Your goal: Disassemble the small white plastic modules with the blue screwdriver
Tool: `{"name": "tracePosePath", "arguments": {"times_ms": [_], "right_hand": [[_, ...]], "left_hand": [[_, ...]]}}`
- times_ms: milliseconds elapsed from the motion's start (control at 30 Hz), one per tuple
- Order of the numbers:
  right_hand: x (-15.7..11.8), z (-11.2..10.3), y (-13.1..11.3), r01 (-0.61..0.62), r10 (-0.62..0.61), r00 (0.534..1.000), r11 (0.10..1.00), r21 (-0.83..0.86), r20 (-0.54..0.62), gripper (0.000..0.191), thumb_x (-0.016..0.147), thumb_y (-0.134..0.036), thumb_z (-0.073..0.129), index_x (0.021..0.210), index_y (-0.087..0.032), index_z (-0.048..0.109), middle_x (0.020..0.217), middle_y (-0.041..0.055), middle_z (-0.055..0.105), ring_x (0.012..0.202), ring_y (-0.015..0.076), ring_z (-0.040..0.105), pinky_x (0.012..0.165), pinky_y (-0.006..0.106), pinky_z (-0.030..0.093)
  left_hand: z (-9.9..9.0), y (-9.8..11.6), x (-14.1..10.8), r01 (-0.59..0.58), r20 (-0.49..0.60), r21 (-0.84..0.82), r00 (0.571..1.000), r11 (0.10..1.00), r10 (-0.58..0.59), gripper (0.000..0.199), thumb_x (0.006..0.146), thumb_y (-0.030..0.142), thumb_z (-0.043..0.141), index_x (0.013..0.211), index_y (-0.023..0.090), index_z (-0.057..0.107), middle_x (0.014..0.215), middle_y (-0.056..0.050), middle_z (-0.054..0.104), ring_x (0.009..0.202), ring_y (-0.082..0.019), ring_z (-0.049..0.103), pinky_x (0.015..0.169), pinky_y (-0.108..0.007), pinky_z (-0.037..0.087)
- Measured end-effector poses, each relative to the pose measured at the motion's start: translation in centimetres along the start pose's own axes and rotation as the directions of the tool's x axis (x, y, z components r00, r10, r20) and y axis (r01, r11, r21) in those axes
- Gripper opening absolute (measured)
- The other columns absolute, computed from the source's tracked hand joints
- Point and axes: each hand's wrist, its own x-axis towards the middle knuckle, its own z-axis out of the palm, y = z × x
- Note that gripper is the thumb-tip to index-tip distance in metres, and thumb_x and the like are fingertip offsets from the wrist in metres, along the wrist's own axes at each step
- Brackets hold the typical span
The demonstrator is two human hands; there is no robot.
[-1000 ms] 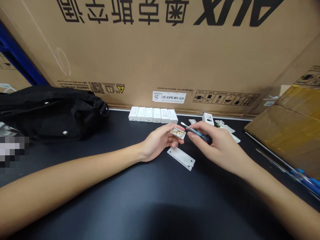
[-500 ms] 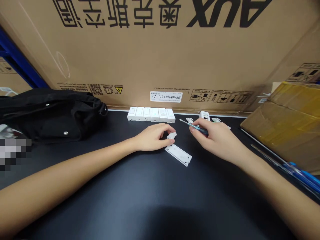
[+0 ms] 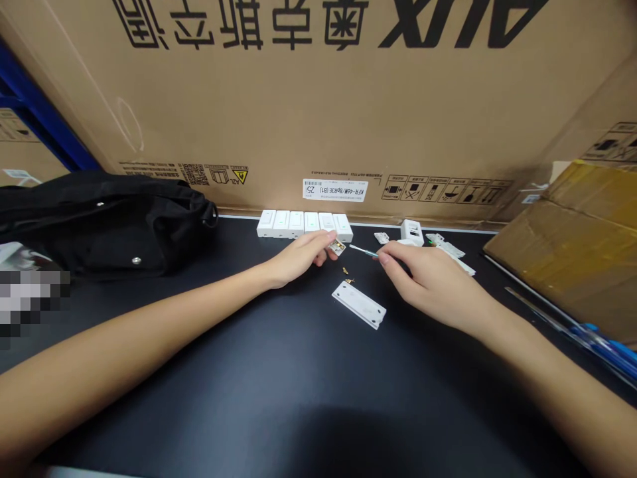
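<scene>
My left hand [image 3: 303,255] pinches a small white plastic part [image 3: 337,247], with brass-coloured metal showing on the side turned up. My right hand [image 3: 418,272] grips a slim screwdriver [image 3: 362,249]; its tip points left, a short gap away from that part. Small brass pieces [image 3: 345,271] lie on the black table below the left fingers. Just in front of them rests a flat white rectangular plate [image 3: 359,304] with dark holes near its corners. The screwdriver's handle is mostly hidden in my right hand.
White switch units [image 3: 281,224] stand in a row at the back. Behind my right hand are a white housing [image 3: 412,232] and loose white parts [image 3: 450,248]. A black bag [image 3: 104,229] lies left, a taped carton [image 3: 572,232] right, with blue-handled tools [image 3: 597,348] beside it.
My left hand has lifted and turned the small white part, baring its metal side. Brass pieces now lie on the table. The screwdriver tip has come down and nearer the part.
</scene>
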Motion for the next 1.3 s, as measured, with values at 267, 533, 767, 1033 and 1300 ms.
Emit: {"name": "tracePosePath", "arguments": {"times_ms": [267, 533, 767, 1033, 1300], "right_hand": [[-0.35, 0.46, -0.57, 0.042, -0.042, 0.999, 0.999, 0.002, 0.010, 0.028, 0.098, -0.036, 0.040, 0.093, -0.023, 0.064, 0.079, 0.0027, 0.069, 0.070, 0.0190, 0.061, 0.064, 0.032, 0.038], [-0.21, -0.16, -0.39, 0.023, -0.023, 0.999, 1.000, -0.017, -0.040, 0.031, 0.096, -0.037, 0.042, 0.086, -0.022, 0.068, 0.068, 0.0026, 0.067, 0.061, 0.0185, 0.057, 0.060, 0.032, 0.036], [-0.31, 0.27, -0.90, 0.016, -0.017, 0.999, 0.999, -0.031, -0.034, 0.030, 0.096, -0.035, 0.042, 0.089, -0.022, 0.068, 0.073, 0.0027, 0.069, 0.065, 0.0189, 0.059, 0.061, 0.031, 0.036], [-0.41, 0.36, -0.89, 0.015, -0.017, 0.997, 1.000, -0.021, -0.069, 0.031, 0.095, -0.036, 0.043, 0.089, -0.023, 0.070, 0.069, 0.0029, 0.068, 0.060, 0.0181, 0.058, 0.058, 0.031, 0.035], [-0.57, 0.25, -1.03, 0.008, -0.009, 0.999, 1.000, -0.028, -0.038, 0.036, 0.096, -0.039, 0.043, 0.088, -0.023, 0.074, 0.068, 0.0045, 0.069, 0.062, 0.0201, 0.059, 0.060, 0.033, 0.038]], "left_hand": [[-0.09, -0.18, 0.05, -0.082, 0.077, 0.017, 0.994, 0.997, 0.080, 0.035, 0.099, 0.042, 0.042, 0.090, 0.015, 0.062, 0.082, -0.002, 0.059, 0.068, -0.011, 0.046, 0.069, -0.027, 0.037], [0.03, -0.31, 0.14, -0.045, 0.051, -0.037, 0.998, 0.998, 0.047, 0.034, 0.099, 0.040, 0.041, 0.081, 0.016, 0.055, 0.076, -0.001, 0.051, 0.066, -0.012, 0.044, 0.066, -0.026, 0.036], [0.06, -0.09, -0.03, -0.032, 0.042, -0.017, 0.999, 0.999, 0.033, 0.030, 0.100, 0.034, 0.038, 0.098, 0.014, 0.060, 0.076, 0.000, 0.051, 0.063, -0.011, 0.044, 0.065, -0.027, 0.037], [0.11, -0.11, -0.11, -0.018, 0.059, 0.002, 0.998, 1.000, 0.018, 0.025, 0.100, 0.030, 0.039, 0.102, 0.015, 0.059, 0.074, 0.000, 0.054, 0.062, -0.011, 0.046, 0.063, -0.025, 0.038], [0.23, 0.21, -0.41, -0.097, 0.070, 0.195, 0.994, 0.976, 0.084, 0.030, 0.100, 0.034, 0.038, 0.097, 0.017, 0.062, 0.070, 0.001, 0.052, 0.064, -0.012, 0.047, 0.064, -0.025, 0.037]]}}
